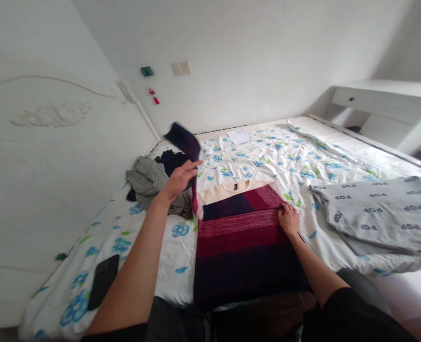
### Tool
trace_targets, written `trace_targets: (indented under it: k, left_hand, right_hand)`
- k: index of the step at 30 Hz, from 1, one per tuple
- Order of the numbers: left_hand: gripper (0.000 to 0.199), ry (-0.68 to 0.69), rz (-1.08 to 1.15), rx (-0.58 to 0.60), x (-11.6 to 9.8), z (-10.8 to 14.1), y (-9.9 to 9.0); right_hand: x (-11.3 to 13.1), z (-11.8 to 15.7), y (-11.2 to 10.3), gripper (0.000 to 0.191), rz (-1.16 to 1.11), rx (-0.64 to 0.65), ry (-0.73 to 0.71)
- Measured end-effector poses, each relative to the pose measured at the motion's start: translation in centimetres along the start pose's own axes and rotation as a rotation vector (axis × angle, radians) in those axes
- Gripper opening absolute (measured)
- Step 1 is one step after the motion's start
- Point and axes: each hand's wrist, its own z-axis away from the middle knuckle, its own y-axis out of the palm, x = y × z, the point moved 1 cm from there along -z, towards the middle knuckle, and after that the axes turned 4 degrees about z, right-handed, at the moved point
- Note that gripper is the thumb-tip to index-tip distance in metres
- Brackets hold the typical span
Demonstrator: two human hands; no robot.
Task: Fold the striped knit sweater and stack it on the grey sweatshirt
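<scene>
A carved white headboard rises at far left beside a bed spread with a white quilt printed with blue flowers. A black phone lies face down on the quilt near that edge. Just beyond it sits a crumpled heap of grey cloth mixed with dark garments.

The person's left hand is raised and open, fingers spread, just beside a blurred dark sleeve lifted in the air above the bed. That sleeve belongs to a striped knit sweater lying across the quilt at the near edge of the bed, in bands of deep navy, maroon and speckled red, with a cream upper part and a small black neck label. Its body is folded over on itself.

The right hand lies on the sweater's speckled red band, fingers bent over the fold; whether they grip the knit cannot be told. Further right lies a grey garment printed with "POP", and a white desk stands beyond the bed.
</scene>
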Motion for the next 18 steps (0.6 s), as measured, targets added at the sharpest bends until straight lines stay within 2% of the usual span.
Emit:
trace_targets:
  k: [1, 3, 4, 6, 9, 12, 15, 18]
  left_hand:
    - [0.055, 0.015, -0.092, 0.135, -1.1, 0.3, 2.2]
    - [0.060, -0.018, -0.252, 0.287, -1.6, 2.6, 6.0]
    - [0.061, -0.050, -0.320, 0.343, -1.0, 4.5, 7.4]
    - [0.060, -0.140, -0.445, 0.421, 1.6, 8.8, 9.2]
    - [0.054, -0.273, -0.588, 0.473, 7.4, 15.3, 10.0]
    - [0.055, -0.285, -0.645, 0.459, 11.9, 19.7, 10.0]
    - [0.059, -0.224, -0.642, 0.414, 14.2, 21.1, 10.4]
    - [0.064, -0.180, -0.630, 0.378, 15.1, 20.5, 11.1]
  right_hand:
    - [-0.1, 0.0, 0.0, 0.058, -0.006, -0.001, -0.003]
    - [-0.1, 0.0, 0.0, 0.058, -0.022, -0.005, -0.014]
    - [-0.1, 0.0, 0.0, 0.057, -0.031, -0.005, -0.022]
    - [0.0, -0.1, 0.0, 0.058, -0.042, -0.010, -0.026]
    - [0.1, -0.3, 0.0, 0.058, -0.045, -0.023, 0.002]
    - [0.4, -0.3, -0.1, 0.058, -0.056, -0.020, 0.019]
    - [0.6, -0.3, -0.5, 0.060, -0.072, -0.018, 0.041]
    - [0.7, -0.3, -0.9, 0.069, -0.060, -0.012, 0.040]
